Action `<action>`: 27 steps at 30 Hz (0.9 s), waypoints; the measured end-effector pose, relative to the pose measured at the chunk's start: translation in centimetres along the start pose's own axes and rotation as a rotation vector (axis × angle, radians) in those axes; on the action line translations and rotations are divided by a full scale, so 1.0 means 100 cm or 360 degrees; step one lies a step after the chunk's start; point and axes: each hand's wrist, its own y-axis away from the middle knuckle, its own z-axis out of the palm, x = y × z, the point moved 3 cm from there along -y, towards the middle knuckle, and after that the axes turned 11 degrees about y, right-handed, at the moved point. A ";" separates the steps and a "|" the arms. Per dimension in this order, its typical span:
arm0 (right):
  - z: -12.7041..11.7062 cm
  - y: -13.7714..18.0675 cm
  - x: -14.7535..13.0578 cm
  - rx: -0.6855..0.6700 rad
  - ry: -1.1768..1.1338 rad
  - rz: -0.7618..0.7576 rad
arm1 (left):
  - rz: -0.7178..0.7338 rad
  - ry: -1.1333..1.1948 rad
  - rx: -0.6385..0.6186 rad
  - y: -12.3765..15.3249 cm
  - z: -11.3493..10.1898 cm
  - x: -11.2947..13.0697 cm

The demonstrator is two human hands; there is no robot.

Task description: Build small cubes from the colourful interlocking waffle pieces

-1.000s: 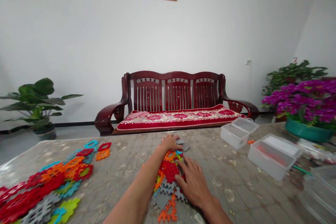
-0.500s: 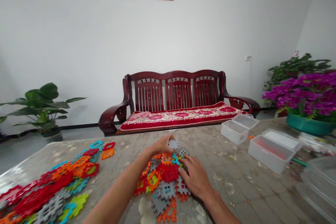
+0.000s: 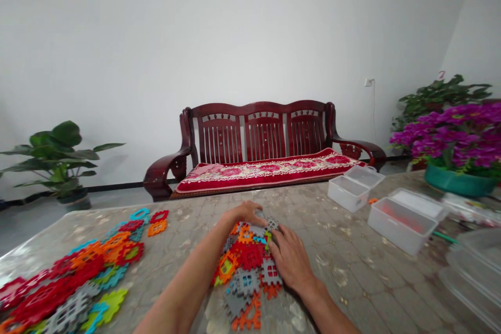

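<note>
Toy tiles (image 3: 251,255) in loose overlapping heap at lower middle of frame, probably placed centrally for easy reach from either side. Left hand (image 3: 246,212) curled over far end, beside grey pieces (image 3: 273,223); cannot tell whether gripping one. Right hand (image 3: 290,255) resting along right edge of heap; cannot tell whether grasping anything, perhaps only steadying loose tiles. Second heap (image 3: 88,266) at lower left, seemingly set apart to leave working space. Beneath, glossy patterned grey table (image 3: 332,266). Open plastic boxes (image 3: 399,232) at right. Behind, wooden bench (image 3: 221,141), white wall (image 3: 313,31).
</note>
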 end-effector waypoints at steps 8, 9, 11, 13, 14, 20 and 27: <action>0.000 0.000 -0.001 -0.0034 0.0097 -0.0025 | 0.0125 0.0087 -0.0082 0.015 0.009 0.020; 0.001 0.000 -0.001 -0.0022 0.0098 -0.0030 | 0.0137 0.0104 -0.0059 0.018 0.008 0.020; 0.002 0.000 0.000 -0.0002 0.0101 -0.0034 | 0.0163 0.0131 0.0002 0.027 0.005 0.019; 0.002 -0.001 0.002 -0.0006 0.0107 -0.0022 | 0.0192 0.0150 0.0073 0.040 0.001 0.015; 0.003 -0.001 0.003 -0.0022 0.0109 -0.0018 | 0.0206 0.0155 0.0110 0.049 -0.001 0.013; 0.005 -0.004 0.006 -0.0123 0.0113 0.0014 | 0.0230 0.0120 0.0461 0.127 -0.007 -0.006; 0.011 -0.007 0.011 -0.0103 0.0162 -0.0018 | -0.0232 -0.0091 0.0684 0.171 0.040 -0.020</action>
